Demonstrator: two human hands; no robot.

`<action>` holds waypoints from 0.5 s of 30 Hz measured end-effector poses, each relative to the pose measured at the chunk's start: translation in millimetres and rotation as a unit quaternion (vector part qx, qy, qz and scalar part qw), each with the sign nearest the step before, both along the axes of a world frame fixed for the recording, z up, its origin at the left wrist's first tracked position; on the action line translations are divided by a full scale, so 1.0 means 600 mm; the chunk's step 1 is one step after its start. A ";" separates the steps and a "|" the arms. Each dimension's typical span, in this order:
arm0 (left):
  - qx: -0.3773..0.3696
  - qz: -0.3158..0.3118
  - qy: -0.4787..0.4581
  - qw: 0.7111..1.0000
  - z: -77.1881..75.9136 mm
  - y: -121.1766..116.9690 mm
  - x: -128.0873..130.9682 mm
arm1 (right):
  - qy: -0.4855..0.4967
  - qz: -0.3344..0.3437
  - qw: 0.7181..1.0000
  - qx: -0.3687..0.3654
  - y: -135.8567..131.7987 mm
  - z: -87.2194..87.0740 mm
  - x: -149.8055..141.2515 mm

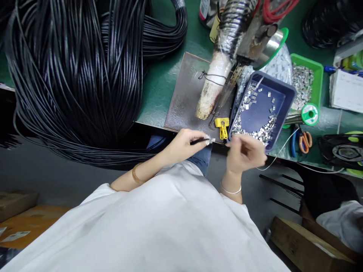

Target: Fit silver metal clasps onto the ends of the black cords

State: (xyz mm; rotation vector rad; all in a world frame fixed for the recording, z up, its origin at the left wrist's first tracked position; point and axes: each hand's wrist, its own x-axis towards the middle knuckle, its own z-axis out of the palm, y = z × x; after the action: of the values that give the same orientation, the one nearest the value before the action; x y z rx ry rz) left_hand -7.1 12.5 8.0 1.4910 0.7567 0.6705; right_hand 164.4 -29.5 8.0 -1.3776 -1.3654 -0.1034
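Note:
My left hand (184, 146) is closed in a pinch around a black cable (198, 141). A small silvery metal connector (210, 140) sits at the cable's end, just beyond my fingertips. To its right, my right hand (246, 153) is raised beside the blue tray (287, 109), slightly blurred. Its fingers are curled, with thumb and forefinger together; whatever they may hold is too small to make out. Many small metal connector shells (263, 134) lie in the tray. A yellow clip-like tool (223, 127) is at the table edge between my hands.
Bundled black cables (76, 75) hang over the green table (159, 90) at left. A wrapped fume pipe (212, 83) points down over a brown board (184, 102). Rightward are a green tray (320, 81), a solder spool (310, 114), orange-handled cutters (305, 141) and a small fan (344, 152).

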 end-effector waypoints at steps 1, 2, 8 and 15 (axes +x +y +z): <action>0.016 -0.048 0.036 0.998 0.003 -0.005 -0.007 | 0.005 -0.031 0.998 0.046 -0.002 0.010 0.008; 0.031 -0.076 0.066 0.994 0.006 -0.010 -0.013 | 0.015 -0.049 0.996 0.076 -0.004 0.021 0.017; -0.034 0.171 -0.067 0.982 0.025 -0.009 -0.038 | 0.027 -0.019 0.969 -0.246 0.004 0.046 0.087; -0.193 0.230 -0.274 0.914 0.035 0.013 -0.013 | -0.132 -0.127 0.944 -0.274 0.119 0.010 0.143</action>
State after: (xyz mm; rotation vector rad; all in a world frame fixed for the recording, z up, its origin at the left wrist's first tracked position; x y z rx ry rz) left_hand -15.0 20.1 28.9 0.7039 0.7441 1.1586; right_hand 250.0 42.1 13.9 -2.0686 -1.4934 -0.0826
